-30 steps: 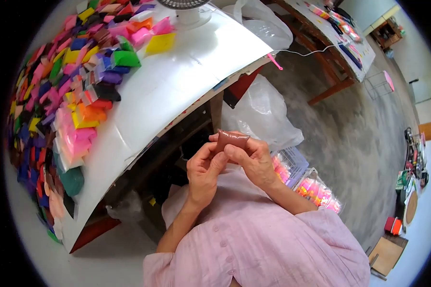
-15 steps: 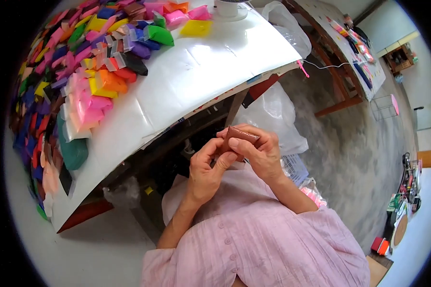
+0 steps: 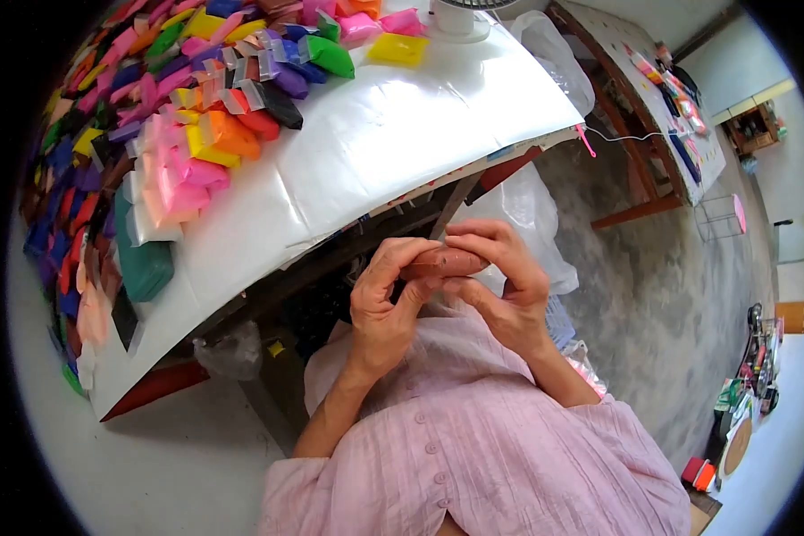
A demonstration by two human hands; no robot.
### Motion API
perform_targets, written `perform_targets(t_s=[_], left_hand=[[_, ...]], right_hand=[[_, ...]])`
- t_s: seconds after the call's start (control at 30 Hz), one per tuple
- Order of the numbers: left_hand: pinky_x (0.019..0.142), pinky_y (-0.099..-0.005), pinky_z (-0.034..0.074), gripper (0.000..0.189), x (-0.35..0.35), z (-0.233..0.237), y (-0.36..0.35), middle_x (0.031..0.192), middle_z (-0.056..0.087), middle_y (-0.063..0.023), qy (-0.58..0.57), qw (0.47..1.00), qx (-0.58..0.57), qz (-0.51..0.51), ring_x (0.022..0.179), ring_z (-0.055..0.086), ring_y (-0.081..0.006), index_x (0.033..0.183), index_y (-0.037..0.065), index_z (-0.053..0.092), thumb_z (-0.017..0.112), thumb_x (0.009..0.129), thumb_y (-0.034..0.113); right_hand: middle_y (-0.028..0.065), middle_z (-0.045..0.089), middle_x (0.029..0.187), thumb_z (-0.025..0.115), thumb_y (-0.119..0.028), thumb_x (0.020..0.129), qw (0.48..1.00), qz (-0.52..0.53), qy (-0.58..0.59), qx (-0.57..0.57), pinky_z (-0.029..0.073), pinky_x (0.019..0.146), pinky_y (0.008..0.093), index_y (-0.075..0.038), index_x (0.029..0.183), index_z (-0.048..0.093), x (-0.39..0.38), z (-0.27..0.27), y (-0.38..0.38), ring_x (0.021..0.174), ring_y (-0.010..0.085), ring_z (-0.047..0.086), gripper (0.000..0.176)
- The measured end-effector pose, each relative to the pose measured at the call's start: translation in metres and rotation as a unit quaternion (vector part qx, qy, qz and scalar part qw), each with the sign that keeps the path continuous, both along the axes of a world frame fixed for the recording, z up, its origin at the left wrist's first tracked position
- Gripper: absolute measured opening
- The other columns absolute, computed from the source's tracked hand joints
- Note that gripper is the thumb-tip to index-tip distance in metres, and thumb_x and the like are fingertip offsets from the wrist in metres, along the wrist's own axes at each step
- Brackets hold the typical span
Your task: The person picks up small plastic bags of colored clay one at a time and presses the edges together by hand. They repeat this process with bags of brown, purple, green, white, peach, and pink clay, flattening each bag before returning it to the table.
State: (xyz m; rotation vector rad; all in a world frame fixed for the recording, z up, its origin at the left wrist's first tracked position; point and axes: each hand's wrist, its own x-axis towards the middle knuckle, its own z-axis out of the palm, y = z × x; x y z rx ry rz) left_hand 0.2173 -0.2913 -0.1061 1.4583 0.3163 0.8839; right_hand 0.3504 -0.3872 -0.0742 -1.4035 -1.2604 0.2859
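Between my two hands is a small brown packet of what looks like modelling clay (image 3: 447, 262), held above my lap in front of the table edge. My left hand (image 3: 386, 299) pinches its left end, fingers on top and thumb below. My right hand (image 3: 507, 284) grips the other end the same way. The packet lies lengthwise from hand to hand, its shiny wrapper facing up. On the table to the left is a big heap of similar packets in many colours, including an orange packet (image 3: 230, 134) and a green packet (image 3: 329, 55).
A yellow packet (image 3: 397, 49) lies apart on the white tabletop (image 3: 366, 134), near a fan base (image 3: 460, 25). White plastic bags (image 3: 518, 223) hang or stand beyond my right hand. Another table (image 3: 634, 98) stands at the back right.
The packet has turned from slanted and partly covered to level and lengthwise. My right hand has shifted slightly right, so the hands are farther apart at its ends. The view has tilted a little.
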Motion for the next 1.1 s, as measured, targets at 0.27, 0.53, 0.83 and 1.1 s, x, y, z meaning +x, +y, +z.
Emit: perform_targets(t_s=[0.27, 0.53, 0.83, 1.1], left_hand=[[0.082, -0.0225, 0.042, 0.043, -0.007, 0.011, -0.004, 0.113, 0.056, -0.0053, -0.021, 0.994, -0.06, 0.089, 0.087, 0.051, -0.0095, 0.121, 0.0, 0.052, 0.059, 0.079, -0.006], [0.063, -0.0346, 0.043, 0.013, -0.01, 0.028, -0.007, 0.081, 0.057, -0.0121, 0.088, 0.957, 0.25, 0.118, 0.067, 0.053, -0.0249, 0.091, 0.001, 0.057, 0.066, 0.084, 0.007], [0.062, -0.0383, 0.042, 0.009, -0.01, 0.04, 0.004, 0.08, 0.057, -0.0145, 0.071, 0.923, 0.358, 0.121, 0.068, 0.053, -0.0317, 0.087, -0.001, 0.057, 0.064, 0.082, 0.001], [0.064, -0.0374, 0.042, 0.011, -0.007, 0.034, 0.007, 0.084, 0.06, -0.014, 0.041, 0.91, 0.378, 0.166, 0.07, 0.053, -0.0307, 0.089, -0.002, 0.06, 0.066, 0.079, -0.002]], right_hand=[[0.0148, 0.065, 0.104, 0.074, 0.003, 0.061, 0.914, -0.125, -0.341, 0.183, 0.05, 0.061, 0.0313, 0.003, 0.101, 0.066, 0.007, -0.007, 0.003, 0.076, 0.0243, 0.063, 0.041], [0.0131, 0.065, 0.103, 0.071, 0.0, 0.064, 0.879, -0.135, -0.417, 0.189, 0.051, 0.061, 0.0286, 0.003, 0.099, 0.067, 0.006, -0.006, 0.005, 0.076, 0.0221, 0.063, 0.035], [0.0136, 0.064, 0.104, 0.075, -0.003, 0.066, 0.896, -0.1, -0.393, 0.182, 0.051, 0.063, 0.0296, 0.001, 0.103, 0.066, 0.012, 0.002, 0.008, 0.077, 0.0239, 0.063, 0.039], [0.0094, 0.06, 0.081, 0.079, -0.019, 0.071, 0.961, -0.055, -0.264, 0.067, 0.045, 0.057, 0.0351, -0.001, 0.092, 0.06, 0.014, 0.007, -0.006, 0.065, 0.0255, 0.058, 0.034]])
